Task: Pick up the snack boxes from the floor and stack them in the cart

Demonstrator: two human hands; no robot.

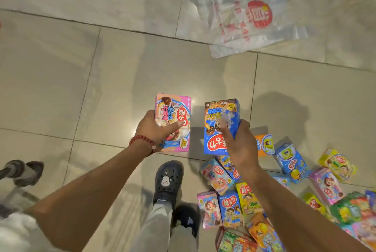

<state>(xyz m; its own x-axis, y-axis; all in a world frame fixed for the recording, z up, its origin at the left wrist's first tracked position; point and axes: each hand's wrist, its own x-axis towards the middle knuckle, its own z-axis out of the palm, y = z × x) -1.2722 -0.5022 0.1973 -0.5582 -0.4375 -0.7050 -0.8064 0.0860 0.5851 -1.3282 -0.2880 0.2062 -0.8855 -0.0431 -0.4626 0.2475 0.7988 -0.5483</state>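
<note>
Left hand: the left hand [151, 129] grips a pink snack box [176, 118], thumb across its front, at the frame's centre.
Right hand: the right hand [239, 143] clasps a blue snack box [217, 127], fingers curled round its right edge, just at 3 o'clock of the pink one.
Floor pile: loose snack boxes [274, 200] lie heaped on the tiled floor [61, 78] at 5 o'clock.
Bag: a plastic bag [250, 19] lies at 1 o'clock.
Feet: dark clogs [168, 182] at 6 o'clock.

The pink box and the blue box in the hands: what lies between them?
Nothing is held between the pink box and the blue box; the head view shows only bare floor tile in the gap.
</note>
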